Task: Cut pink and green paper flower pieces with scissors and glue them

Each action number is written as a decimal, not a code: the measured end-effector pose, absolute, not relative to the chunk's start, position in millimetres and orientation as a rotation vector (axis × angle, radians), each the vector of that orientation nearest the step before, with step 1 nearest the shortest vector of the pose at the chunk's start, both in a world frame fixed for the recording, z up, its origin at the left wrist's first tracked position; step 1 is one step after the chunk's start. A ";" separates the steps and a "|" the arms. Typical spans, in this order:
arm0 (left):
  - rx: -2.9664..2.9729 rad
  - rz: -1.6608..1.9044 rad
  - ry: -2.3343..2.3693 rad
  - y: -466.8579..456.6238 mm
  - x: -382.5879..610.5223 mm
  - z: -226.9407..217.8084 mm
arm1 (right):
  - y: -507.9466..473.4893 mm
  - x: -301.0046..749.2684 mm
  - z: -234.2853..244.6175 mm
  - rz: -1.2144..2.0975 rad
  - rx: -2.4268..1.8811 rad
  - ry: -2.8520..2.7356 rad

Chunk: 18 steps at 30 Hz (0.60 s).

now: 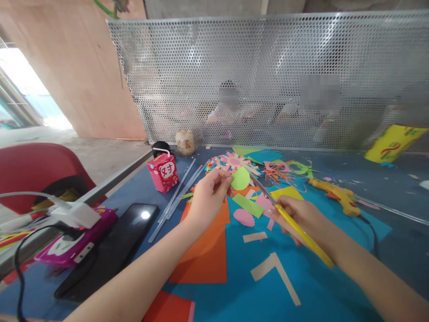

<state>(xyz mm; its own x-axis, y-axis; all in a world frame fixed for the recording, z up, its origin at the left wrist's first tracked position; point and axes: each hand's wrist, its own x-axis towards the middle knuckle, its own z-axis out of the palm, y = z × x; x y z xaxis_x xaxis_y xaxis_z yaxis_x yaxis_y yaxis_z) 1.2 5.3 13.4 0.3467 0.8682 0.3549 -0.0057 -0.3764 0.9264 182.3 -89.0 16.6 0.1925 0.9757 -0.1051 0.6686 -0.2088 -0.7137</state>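
Between thumb and fingers, my left hand (214,190) pinches a light green paper circle (241,179). My right hand (298,217) grips yellow-handled scissors (295,230), whose metal blades point up and left toward the circle's right edge. Whether the blades touch the paper I cannot tell. Under my hands lie a green paper strip (248,205), a scalloped pink paper oval (244,218) and orange sheets (204,255) on a large blue sheet (241,286). Behind the circle sits a pile of fringed paper flowers (233,162).
A yellow glue gun (335,195) with a cord lies to the right. On the left are clear glue sticks (174,201), a red carton (163,172), a black phone (110,250) and a purple power strip (77,246). A perforated metal screen (261,58) stands at the back, with people behind it.
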 end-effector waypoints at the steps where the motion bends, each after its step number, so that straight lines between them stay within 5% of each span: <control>1: 1.704 1.175 0.779 4.8 1.2 13.0 | -89.2 182.0 16.8 0.755 -1.947 -1.534; 18: 1.637 1.204 0.875 9.7 -0.3 19.6 | -87.9 184.8 14.2 0.766 -1.980 -1.516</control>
